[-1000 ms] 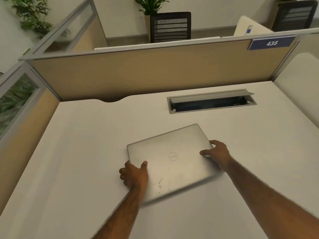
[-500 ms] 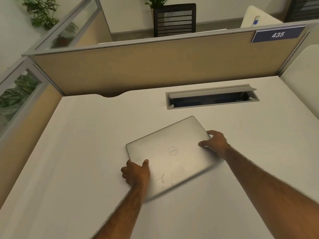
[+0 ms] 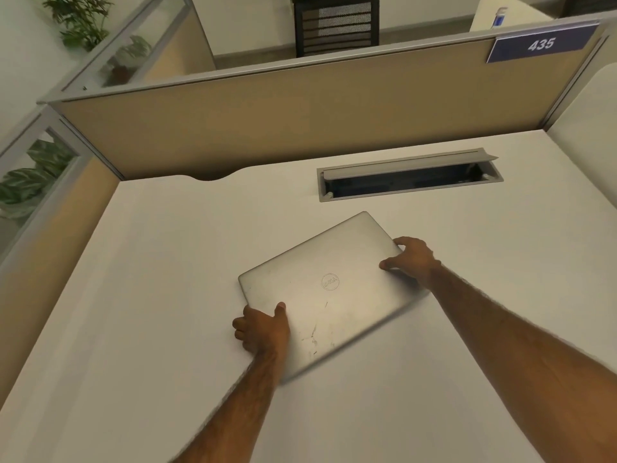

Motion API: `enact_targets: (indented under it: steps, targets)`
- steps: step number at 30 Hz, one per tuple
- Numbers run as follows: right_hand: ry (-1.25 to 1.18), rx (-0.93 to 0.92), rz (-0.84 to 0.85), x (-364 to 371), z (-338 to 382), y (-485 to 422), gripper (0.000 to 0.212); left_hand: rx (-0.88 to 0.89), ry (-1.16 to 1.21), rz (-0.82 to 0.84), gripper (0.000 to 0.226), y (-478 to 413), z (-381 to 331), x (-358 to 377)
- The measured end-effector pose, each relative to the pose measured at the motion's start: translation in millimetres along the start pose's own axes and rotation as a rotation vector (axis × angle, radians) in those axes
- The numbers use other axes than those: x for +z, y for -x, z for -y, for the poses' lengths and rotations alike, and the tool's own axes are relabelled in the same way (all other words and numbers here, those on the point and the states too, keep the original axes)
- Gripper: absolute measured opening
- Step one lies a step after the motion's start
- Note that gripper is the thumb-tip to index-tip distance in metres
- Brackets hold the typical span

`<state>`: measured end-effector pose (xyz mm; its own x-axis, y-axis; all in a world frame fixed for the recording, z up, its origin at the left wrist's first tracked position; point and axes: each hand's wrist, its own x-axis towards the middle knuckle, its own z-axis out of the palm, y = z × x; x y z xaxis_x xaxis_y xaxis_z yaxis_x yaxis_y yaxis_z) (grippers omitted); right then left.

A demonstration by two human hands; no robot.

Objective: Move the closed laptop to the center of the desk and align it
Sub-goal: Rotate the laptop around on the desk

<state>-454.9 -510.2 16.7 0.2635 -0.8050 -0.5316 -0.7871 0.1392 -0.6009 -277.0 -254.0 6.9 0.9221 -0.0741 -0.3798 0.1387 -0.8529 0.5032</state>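
Both hands grip a closed silver laptop (image 3: 329, 289) on a white desk (image 3: 133, 295): the left hand (image 3: 262, 329) is clamped over the lid's near-left edge, thumb on top and fingers curled under the side, while the right hand (image 3: 412, 257) is closed over the right edge, thumb flat on the lid and fingers wrapped around the rim. Lying near the middle of the desktop, the laptop is skewed, its far corner pointing toward 1 o'clock and its near corner toward 7 o'clock, out of line with the desk's edges. Its lid carries a round logo and dark scuff marks near the left hand. At 1 o'clock from the laptop, a recessed grey cable tray (image 3: 409, 177) is set into the desk, its flap raised; the inside is dark and its contents cannot be made out. A tan partition (image 3: 283, 111) runs along the far edge at 12 o'clock, with a blue sign (image 3: 541, 45) reading 435 at its upper right. Beyond it stands a black mesh chair (image 3: 337, 23). Leafy plants (image 3: 78, 20) show behind the glass panels at 10 o'clock.
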Motion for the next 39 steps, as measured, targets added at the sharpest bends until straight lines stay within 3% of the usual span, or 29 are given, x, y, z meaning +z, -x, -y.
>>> enact_targets:
  steps: [5,7,10,13,15,17,21,25,32,39]
  targets:
    - [-0.074,0.011,-0.019,-4.0,-1.4,14.8,0.075,0.011,-0.064,0.007,0.074,-2.1,-2.1,-4.8]
    - [-0.082,0.039,-0.086,-4.3,-7.2,28.5,0.072,0.116,-0.052,-0.045,0.078,-3.8,-7.2,-7.2]
    - [0.006,0.089,-0.291,-0.7,-20.5,61.5,0.050,0.336,-0.065,-0.070,0.074,-16.0,-24.2,-7.8]
    - [-0.286,0.144,-0.323,23.9,-35.5,96.6,0.052,0.571,-0.224,0.023,0.065,-35.1,-47.9,-4.0]
    - [-0.553,0.239,-0.239,48.7,-44.0,112.3,0.066,0.698,-0.314,0.125,0.066,-46.1,-63.8,-0.1]
    - [-0.755,0.348,-0.128,71.2,-46.1,122.2,0.060,0.769,-0.405,0.221,0.068,-53.2,-77.9,4.4]
    - [-0.899,0.428,-0.006,96.8,-34.2,130.9,0.058,0.758,-0.430,0.324,0.071,-57.6,-98.1,14.1]
    - [-0.978,0.467,-0.011,103.3,-17.4,134.1,0.054,0.761,-0.385,0.366,0.070,-56.0,-107.8,24.9]
    - [-1.063,0.548,0.013,98.7,-3.6,143.5,0.015,0.738,-0.305,0.362,0.068,-55.2,-118.4,33.5]
    - [-1.127,0.540,-0.035,102.1,-3.1,146.0,0.017,0.682,-0.137,0.405,0.057,-64.0,-117.8,33.6]
